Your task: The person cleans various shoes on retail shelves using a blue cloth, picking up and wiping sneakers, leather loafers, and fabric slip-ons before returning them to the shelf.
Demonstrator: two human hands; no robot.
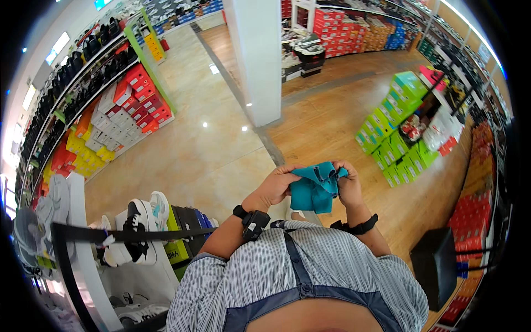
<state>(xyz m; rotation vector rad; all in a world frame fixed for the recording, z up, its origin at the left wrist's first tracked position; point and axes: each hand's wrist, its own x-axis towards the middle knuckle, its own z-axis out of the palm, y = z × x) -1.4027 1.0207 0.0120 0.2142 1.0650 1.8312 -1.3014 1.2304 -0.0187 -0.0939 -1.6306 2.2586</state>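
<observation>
A teal cloth (312,193) is held up in front of my chest, bunched and folded along its upper edge, where darker patches show. My left hand (276,182) pinches its left side between thumb and fingers. On the other side my right hand (348,182) grips the upper right corner, the cloth crumpled near the fingertips. The lower part of the cloth hangs loose. Both wrists wear black straps, and a black device (255,225) sits on the left one.
A white display shelf (161,269) with black-and-white sneakers (141,232) stands close on my left. Green shoeboxes (398,153) are stacked to the right. A white pillar (259,62) rises ahead. A black box-shaped seat (433,267) is near my right elbow. Shoe racks (87,70) line the far left.
</observation>
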